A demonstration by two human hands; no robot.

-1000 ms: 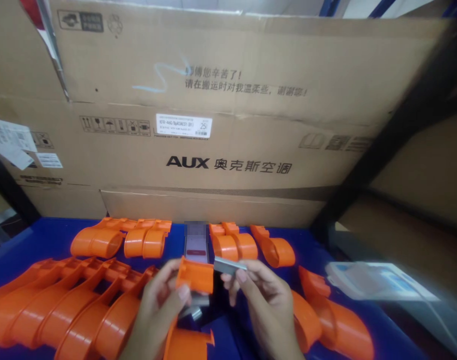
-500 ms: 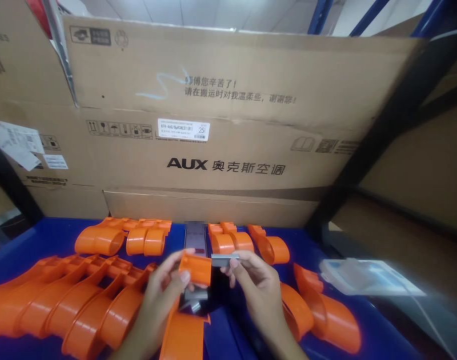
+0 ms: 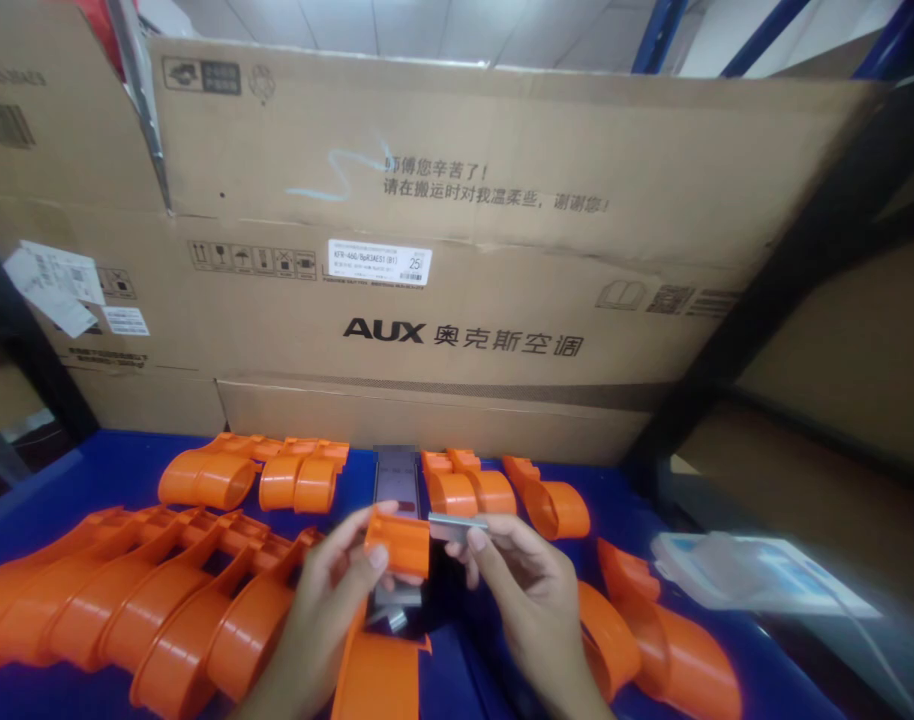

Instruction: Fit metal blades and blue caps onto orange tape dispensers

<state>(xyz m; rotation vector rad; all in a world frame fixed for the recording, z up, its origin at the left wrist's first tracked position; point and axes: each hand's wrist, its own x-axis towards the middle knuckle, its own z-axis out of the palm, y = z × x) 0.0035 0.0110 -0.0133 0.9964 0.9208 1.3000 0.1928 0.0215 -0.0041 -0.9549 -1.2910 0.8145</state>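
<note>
We see both hands held just above the blue table (image 3: 74,480), low in the middle of the view. The left hand (image 3: 329,600) pinches an orange part (image 3: 401,545), with the thumb on its near face and the fingers curled over its top and far side. The right hand (image 3: 528,585) pinches a metal strip (image 3: 457,527) between thumb and fingertips, holding it roughly level. The strip's left end meets the right edge of the orange part; we cannot tell whether it merely touches or sits inside. Directly below the held part lies a small grey piece (image 3: 395,603), too blurred to identify. Behind the hands a dark device (image 3: 395,478) stands upright. To the left, a row of orange shells (image 3: 149,610) lies overlapped on the table. Further shells lie in pairs (image 3: 299,483) at the back, beside the right wrist (image 3: 652,640), and one lies at the near edge (image 3: 382,680). A cardboard box (image 3: 577,290) printed "AUX", bearing a white label (image 3: 380,262), closes the back of the scene. A black post (image 3: 772,280) leans across its right side. A pale packet (image 3: 757,570) lies on the right, well apart from the hands.
</note>
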